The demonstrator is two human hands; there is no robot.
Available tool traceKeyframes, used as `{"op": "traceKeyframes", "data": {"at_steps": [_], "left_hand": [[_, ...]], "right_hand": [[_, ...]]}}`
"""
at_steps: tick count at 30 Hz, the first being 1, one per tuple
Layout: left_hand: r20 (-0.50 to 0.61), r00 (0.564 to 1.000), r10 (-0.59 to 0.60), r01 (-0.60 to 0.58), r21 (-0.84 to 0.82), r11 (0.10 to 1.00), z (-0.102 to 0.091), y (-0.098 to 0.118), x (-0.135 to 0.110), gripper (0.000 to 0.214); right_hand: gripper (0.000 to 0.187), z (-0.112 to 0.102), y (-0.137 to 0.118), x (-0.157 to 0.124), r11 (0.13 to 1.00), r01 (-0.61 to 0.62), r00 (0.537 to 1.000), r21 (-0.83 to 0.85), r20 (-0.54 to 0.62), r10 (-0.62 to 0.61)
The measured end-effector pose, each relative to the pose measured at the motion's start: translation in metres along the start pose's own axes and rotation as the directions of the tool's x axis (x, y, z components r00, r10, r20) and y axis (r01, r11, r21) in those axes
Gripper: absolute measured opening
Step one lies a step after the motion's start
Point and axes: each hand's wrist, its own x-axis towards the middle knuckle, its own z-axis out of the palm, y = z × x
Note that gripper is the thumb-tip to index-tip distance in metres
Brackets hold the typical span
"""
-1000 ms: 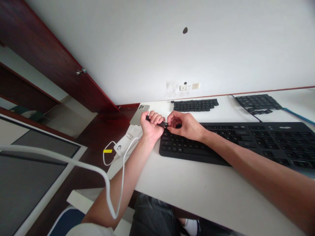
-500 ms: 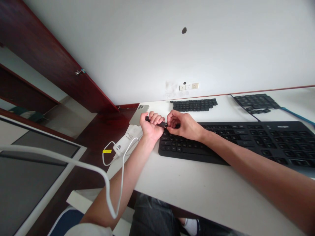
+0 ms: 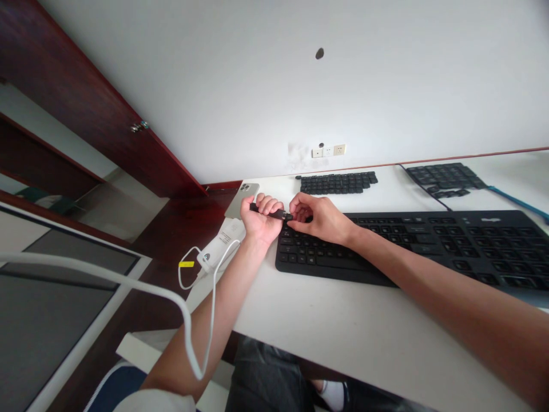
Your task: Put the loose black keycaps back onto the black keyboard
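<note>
My left hand is closed in a fist round a thin black tool that sticks out to the right. My right hand pinches the tool's tip with thumb and fingers. Both hands hover over the top left corner of a black keyboard lying on the white desk. What sits at the tool's tip is too small to make out.
A group of loose black keycaps lies behind the hands. Another keyboard part and a blue cable are at the back right. A phone and a white power bank with a white cable lie at the desk's left edge.
Both hands have shifted slightly up and left together, still gripping the black tool. Nothing else has moved.
</note>
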Motion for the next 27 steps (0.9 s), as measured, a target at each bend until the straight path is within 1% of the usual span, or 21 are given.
{"op": "traceKeyframes", "data": {"at_steps": [6, 10, 14, 17, 19, 21, 24, 27], "left_hand": [[-0.008, 1.000, -0.008, 0.008, -0.002, 1.000, 0.000, -0.001, 0.000, 0.036], [-0.026, 0.998, -0.059, 0.059, -0.002, 0.998, 0.002, -0.003, 0.001, 0.035], [-0.037, 0.996, -0.079, 0.078, -0.017, 0.997, 0.004, -0.004, 0.002, 0.035], [-0.024, 0.997, -0.070, 0.070, -0.024, 0.997, 0.004, -0.004, 0.003, 0.034], [-0.032, 0.996, -0.080, 0.079, -0.033, 0.996, 0.003, -0.003, 0.005, 0.034], [-0.047, 0.995, -0.090, 0.087, -0.062, 0.994, 0.001, -0.003, 0.009, 0.033], [-0.085, 0.992, -0.088, 0.077, -0.127, 0.989, -0.006, -0.005, 0.016, 0.032], [-0.080, 0.992, -0.096, 0.080, -0.185, 0.979, -0.014, -0.008, 0.021, 0.030]], "right_hand": [[0.017, -0.001, -0.001, 0.000, 0.997, 0.034, 0.999, -0.067, -0.001, -0.034], [0.008, -0.001, -0.001, 0.000, 0.994, 0.047, 0.999, -0.104, -0.007, -0.048], [0.010, 0.000, 0.001, 0.001, 0.999, 0.031, 0.998, -0.039, -0.052, -0.033], [0.014, 0.000, 0.001, 0.002, 0.998, 0.009, 0.992, 0.069, -0.124, -0.001], [0.017, -0.001, 0.002, 0.004, 0.990, -0.007, 0.982, 0.138, -0.184, 0.032], [0.020, -0.002, 0.003, 0.006, 0.985, -0.022, 0.975, 0.173, -0.215, 0.059], [0.019, -0.002, 0.005, 0.006, 0.985, -0.046, 0.980, 0.168, -0.184, 0.077], [0.016, -0.001, 0.007, 0.005, 0.995, -0.063, 0.991, 0.082, -0.115, 0.072]]}}
